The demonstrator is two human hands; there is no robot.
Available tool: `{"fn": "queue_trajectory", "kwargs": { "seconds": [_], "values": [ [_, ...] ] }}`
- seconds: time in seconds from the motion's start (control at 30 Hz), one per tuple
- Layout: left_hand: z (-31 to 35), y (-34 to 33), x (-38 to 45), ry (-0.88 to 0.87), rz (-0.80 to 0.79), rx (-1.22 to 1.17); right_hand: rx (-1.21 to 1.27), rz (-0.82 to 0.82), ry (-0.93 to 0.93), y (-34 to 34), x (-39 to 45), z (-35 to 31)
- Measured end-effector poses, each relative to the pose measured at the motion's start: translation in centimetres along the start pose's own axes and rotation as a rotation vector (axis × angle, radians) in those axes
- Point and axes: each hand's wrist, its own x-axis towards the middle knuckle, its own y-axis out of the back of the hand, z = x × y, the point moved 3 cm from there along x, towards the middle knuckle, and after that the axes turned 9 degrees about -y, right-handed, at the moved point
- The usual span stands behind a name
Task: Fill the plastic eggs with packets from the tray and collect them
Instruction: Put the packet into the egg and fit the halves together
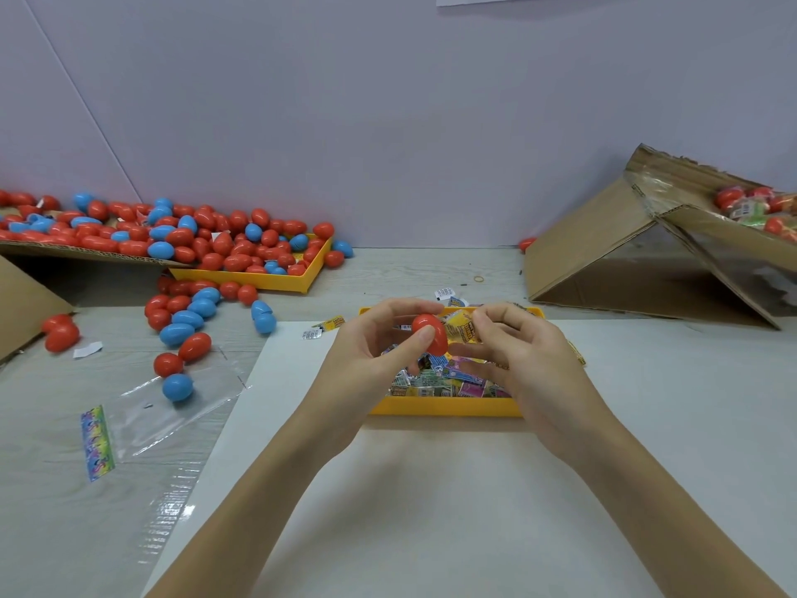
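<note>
My left hand [375,347] grips a red plastic egg [431,332] between thumb and fingers, above the yellow tray [444,407] of small colourful packets [444,377]. My right hand [517,351] is just right of the egg, fingers curled, holding a yellow packet [463,330] against the egg's side. Both hands hover over the tray's middle. Whether the egg is closed or parted is hidden by my fingers.
A heap of red and blue eggs [207,239] spills from a cardboard flap and a second yellow tray [258,280] at back left. Loose eggs [185,334] and a clear bag [172,407] lie left. A tilted cardboard box [647,261] with filled eggs stands right.
</note>
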Motion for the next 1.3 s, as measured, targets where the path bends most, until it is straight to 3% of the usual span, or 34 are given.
{"fn": "queue_trajectory", "kwargs": {
  "seconds": [0.73, 1.0, 1.3],
  "values": [
    [-0.1, 0.2, 0.1, -0.092, 0.021, -0.061, -0.483, -0.006, 0.244, -0.1, -0.2, -0.9],
    [-0.2, 0.0, 0.0, -0.123, 0.025, -0.094, -0.329, -0.110, 0.172, 0.2, -0.4, -0.9],
    [-0.3, 0.0, 0.2, -0.064, 0.074, -0.293, -0.158, -0.223, 0.125, -0.2, -0.7, -1.2]
  ]
}}
